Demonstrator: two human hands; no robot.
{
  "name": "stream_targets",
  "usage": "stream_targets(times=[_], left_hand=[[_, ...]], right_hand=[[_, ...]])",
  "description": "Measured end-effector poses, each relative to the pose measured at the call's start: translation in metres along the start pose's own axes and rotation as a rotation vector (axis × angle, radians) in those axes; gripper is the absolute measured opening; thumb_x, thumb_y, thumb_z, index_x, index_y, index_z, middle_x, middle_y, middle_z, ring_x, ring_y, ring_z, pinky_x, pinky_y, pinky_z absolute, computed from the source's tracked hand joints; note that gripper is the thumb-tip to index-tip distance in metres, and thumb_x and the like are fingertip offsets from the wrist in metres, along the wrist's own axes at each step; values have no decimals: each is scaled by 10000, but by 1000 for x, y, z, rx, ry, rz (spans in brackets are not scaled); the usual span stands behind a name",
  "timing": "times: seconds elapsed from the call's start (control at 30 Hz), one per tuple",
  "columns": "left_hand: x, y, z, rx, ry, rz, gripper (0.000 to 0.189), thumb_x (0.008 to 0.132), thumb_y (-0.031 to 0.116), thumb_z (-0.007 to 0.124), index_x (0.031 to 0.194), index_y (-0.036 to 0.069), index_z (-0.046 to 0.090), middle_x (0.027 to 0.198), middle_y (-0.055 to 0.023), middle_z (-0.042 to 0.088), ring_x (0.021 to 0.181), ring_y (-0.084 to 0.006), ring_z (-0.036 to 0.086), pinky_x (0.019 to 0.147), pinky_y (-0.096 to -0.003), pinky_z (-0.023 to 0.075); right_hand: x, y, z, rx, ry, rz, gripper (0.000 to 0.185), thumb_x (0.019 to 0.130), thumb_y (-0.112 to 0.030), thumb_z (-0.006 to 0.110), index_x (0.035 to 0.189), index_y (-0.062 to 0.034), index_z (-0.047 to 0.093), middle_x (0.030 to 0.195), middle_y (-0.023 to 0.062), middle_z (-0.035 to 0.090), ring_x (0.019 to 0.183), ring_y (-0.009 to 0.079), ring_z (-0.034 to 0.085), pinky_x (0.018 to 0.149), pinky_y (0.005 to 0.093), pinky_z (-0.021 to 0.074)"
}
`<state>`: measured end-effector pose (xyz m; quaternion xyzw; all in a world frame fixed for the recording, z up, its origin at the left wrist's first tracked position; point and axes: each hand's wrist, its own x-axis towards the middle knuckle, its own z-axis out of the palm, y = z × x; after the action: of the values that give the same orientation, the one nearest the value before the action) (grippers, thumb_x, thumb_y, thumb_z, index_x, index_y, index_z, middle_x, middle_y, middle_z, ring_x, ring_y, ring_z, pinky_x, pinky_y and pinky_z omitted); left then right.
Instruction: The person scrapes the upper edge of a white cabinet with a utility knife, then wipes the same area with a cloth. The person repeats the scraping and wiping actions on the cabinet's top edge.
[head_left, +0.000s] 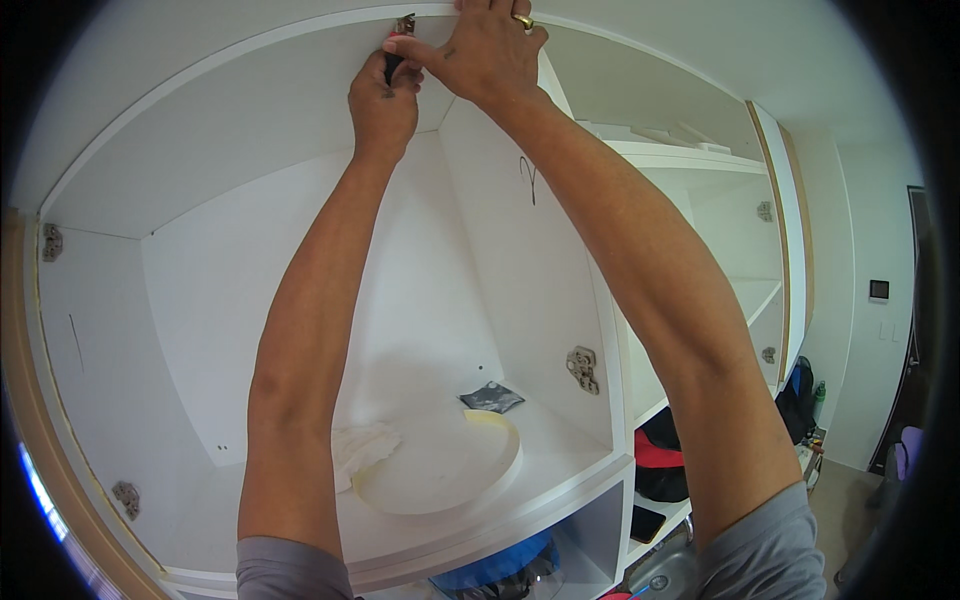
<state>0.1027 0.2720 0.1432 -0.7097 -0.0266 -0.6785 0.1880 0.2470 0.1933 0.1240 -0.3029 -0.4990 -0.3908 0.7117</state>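
Note:
Both my arms reach up to the top front edge of a white cabinet (247, 56). My left hand (384, 101) is closed around a small tool (403, 28) with a dark and red handle and a metal head, which points up at the edge strip. The exact kind of tool cannot be told. My right hand (499, 56), with a gold-coloured ring on one finger, lies against the edge just right of the tool; its thumb reaches over to the tool's handle. Its fingertips are cut off by the picture's top.
On the cabinet floor lie a curled strip of edge banding (510, 450), a crumpled white cloth or paper (367, 450) and a dark flat packet (491, 397). Metal hinges (583, 370) sit on the side walls. Open shelves (735, 225) stand right; a phone (646, 523) lies lower down.

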Motion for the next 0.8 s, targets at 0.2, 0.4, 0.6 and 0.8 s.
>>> stream_targets(times=[0.2,0.4,0.6,0.8], left_hand=[[2,-2,0,80,-6,5,187,1019,52,571,1155,8,692,909,-54,719,805,-136,674,713,-301,537],[-6,-4,16,-133,40,-29,239,1068,65,532,1276,-4,625,1053,-58,681,864,-123,645,760,-294,535],[-16,6,34,-177,133,-43,248,1085,60,515,1305,-20,594,1096,-56,662,878,-110,624,782,-275,521],[-9,-4,32,-78,196,22,199,1065,42,516,1209,15,650,987,-58,706,803,-136,663,721,-297,560]], right_hand=[[0,3,-2,-9,-23,-4,939,845,-687,736,1370,66,542,1406,236,518,1344,404,482,1041,627,428],[4,10,12,-17,39,-41,925,839,-679,741,1364,58,549,1385,228,523,1311,410,496,1010,639,434],[3,9,10,-60,44,-34,925,824,-707,736,1342,39,560,1354,217,533,1301,399,501,1004,636,437],[-1,4,1,-21,21,-27,935,830,-704,732,1363,41,545,1379,217,523,1309,398,497,1014,637,437]])
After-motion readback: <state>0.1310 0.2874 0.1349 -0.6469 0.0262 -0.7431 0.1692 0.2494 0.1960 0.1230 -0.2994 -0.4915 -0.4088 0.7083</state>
